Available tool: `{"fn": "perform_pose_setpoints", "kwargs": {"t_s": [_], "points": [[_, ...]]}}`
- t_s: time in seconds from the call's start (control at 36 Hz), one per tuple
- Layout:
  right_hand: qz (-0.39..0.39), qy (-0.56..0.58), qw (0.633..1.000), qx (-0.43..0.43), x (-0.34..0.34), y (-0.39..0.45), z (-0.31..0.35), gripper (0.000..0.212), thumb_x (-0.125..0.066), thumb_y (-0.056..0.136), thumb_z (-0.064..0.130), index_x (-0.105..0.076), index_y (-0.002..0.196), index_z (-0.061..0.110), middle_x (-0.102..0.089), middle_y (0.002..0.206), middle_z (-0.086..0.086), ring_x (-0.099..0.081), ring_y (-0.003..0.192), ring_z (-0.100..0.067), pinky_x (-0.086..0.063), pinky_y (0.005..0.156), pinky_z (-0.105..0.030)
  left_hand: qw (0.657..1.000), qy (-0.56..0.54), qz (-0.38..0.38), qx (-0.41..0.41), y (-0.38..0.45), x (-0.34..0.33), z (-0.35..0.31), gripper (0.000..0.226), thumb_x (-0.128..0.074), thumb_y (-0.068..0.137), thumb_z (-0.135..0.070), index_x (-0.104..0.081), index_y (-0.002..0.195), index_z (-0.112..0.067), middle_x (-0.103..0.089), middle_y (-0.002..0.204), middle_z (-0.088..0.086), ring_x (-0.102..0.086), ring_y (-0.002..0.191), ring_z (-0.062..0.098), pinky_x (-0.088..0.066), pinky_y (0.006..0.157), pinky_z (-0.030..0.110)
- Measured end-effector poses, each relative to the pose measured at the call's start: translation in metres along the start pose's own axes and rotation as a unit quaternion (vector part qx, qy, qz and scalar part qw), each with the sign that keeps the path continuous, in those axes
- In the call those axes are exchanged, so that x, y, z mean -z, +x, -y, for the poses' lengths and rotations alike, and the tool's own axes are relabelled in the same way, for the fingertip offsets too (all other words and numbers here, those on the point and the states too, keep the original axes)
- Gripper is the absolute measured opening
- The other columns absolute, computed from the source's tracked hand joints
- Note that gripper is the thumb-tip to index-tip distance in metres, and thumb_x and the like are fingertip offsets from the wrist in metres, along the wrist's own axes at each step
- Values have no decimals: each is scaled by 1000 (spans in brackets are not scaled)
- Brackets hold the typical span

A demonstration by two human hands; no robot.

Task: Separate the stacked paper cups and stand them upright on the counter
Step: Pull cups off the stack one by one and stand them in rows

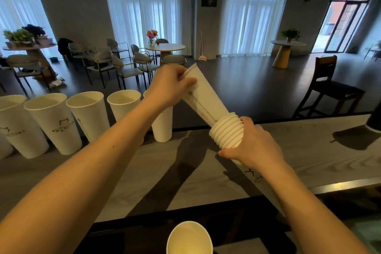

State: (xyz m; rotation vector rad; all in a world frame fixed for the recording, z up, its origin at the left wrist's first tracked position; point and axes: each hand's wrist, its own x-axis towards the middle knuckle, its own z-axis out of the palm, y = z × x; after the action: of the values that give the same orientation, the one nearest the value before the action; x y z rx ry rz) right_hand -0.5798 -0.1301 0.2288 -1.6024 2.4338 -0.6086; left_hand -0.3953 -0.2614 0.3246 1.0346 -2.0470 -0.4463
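Observation:
A stack of nested white paper cups [226,132] lies tilted above the grey counter [185,175], rims bunched together. My right hand [255,146] is wrapped around the stack just below those rims. One cup [204,93] sticks out of the stack towards the upper left. My left hand [171,86] grips that cup near its base end. Several separated cups stand upright in a row along the counter's far edge, among them one [55,121] with a dark logo and one [162,123] partly hidden behind my left wrist.
Another open cup [189,239] stands near me at the bottom edge. A dark object [374,119] sits on the counter at far right. Beyond the counter lie a café floor, chairs [329,88] and round tables [165,47].

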Motion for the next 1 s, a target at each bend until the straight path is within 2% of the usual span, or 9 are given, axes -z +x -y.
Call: {"fn": "perform_pose_setpoints", "kwargs": {"t_s": [0.06,0.14,0.25,0.39,0.5,0.64,0.75,0.92,1.0], "points": [[4,-28,999,-18,-1,0,-4,112,-84,62,65,-23,149,30,-49,132,-6,-52,119,-28,-54,89,-47,996,80,-9,-36,5,-6,2,18,-59,94,-34,-64,101,-18,-59,87,-4,-54,73,6,-39,61,19],[2,-10,1000,-18,-4,2,-5,112,-84,63,64,-23,150,30,-48,133,-6,-51,119,-28,-53,87,-45,980,182,47,-59,1,-32,12,11,-60,94,-29,-63,94,-18,-60,86,1,-60,77,18,-46,65,30],[12,30,999,-18,-6,4,-2,107,-85,62,64,-26,146,32,-49,128,-2,-53,116,-26,-56,88,-47,962,252,83,-61,-2,-63,22,19,-58,95,-29,-68,105,-16,-67,96,6,-65,89,24,-48,67,33],[-1,64,998,-11,-4,7,-1,103,-86,61,63,-31,143,32,-51,124,-1,-55,113,-24,-56,87,-46,929,354,95,-58,13,-74,24,28,-59,95,-30,-62,118,-14,-67,108,12,-66,94,28,-51,75,37],[-10,73,997,-9,-2,7,-1,104,-86,59,64,-31,142,33,-53,123,0,-56,111,-22,-57,87,-47,915,385,103,-58,21,-76,27,36,-59,96,-31,-58,126,-12,-66,115,13,-66,102,29,-52,82,39],[-12,74,997,-2,2,3,3,105,-86,59,64,-31,143,33,-53,123,1,-57,110,-21,-58,87,-47,929,344,139,-6,26,-73,22,41,-61,93,-37,-58,126,-14,-64,115,11,-64,99,28,-52,80,38],[-4,79,997,10,5,-4,13,105,-86,61,63,-29,144,34,-52,124,2,-56,110,-20,-58,88,-47,958,269,92,-44,12,-60,23,39,-62,91,-39,-58,123,-18,-67,112,8,-64,97,25,-51,74,35],[-9,83,996,21,4,-20,34,106,-84,57,67,-30,142,34,-53,123,2,-57,109,-21,-58,87,-47,982,155,16,-105,-25,-16,16,36,-54,97,-35,-58,128,-15,-68,117,3,-60,109,20,-52,85,38],[-8,91,995,35,2,-32,50,107,-78,47,76,-33,136,38,-56,119,5,-59,105,-20,-58,84,-47,994,29,69,-80,-54,6,10,31,-47,101,-34,-63,119,-16,-69,107,-1,-63,98,15,-53,84,37]]}}
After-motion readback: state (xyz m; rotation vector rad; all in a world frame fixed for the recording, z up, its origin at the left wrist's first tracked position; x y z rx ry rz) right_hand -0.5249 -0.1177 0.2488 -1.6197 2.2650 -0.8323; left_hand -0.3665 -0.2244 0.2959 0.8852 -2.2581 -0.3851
